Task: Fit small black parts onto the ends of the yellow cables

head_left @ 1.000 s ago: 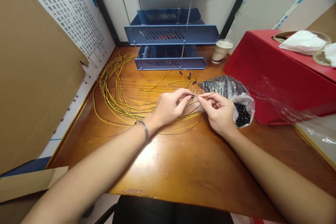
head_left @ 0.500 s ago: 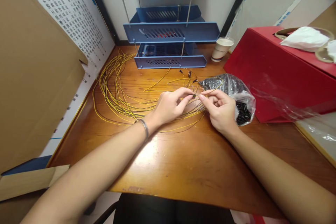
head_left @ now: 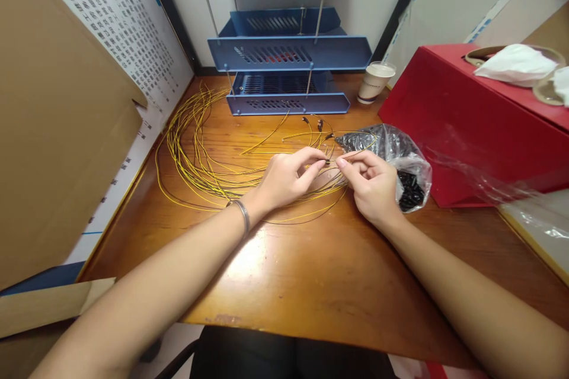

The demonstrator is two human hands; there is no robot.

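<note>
Between thumb and index finger, my left hand [head_left: 288,174] pinches a small black connector housing [head_left: 328,162]. Just to its right, my right hand [head_left: 371,180] is closed in a pinch on a thin wire, whose end points toward the housing; whether the two touch is too small to tell. Under and behind both hands lies a loose coil of yellow and black wires [head_left: 186,154] on the wooden table [head_left: 275,284]. Several wire ends beyond my fingers carry black connectors [head_left: 320,125]. Close to my right hand, a clear plastic bag [head_left: 391,145] holds many small black pieces [head_left: 411,190].
Blue stacked file trays [head_left: 288,53] stand at the back, with a paper cup [head_left: 376,82] beside them. A red box [head_left: 471,124] fills the right side. Cardboard [head_left: 57,130] and a printed sheet [head_left: 115,29] line the left.
Both hands hold nearly the same pinch. A slightly wider gap shows between the fingertips, and the view has shifted a little.
</note>
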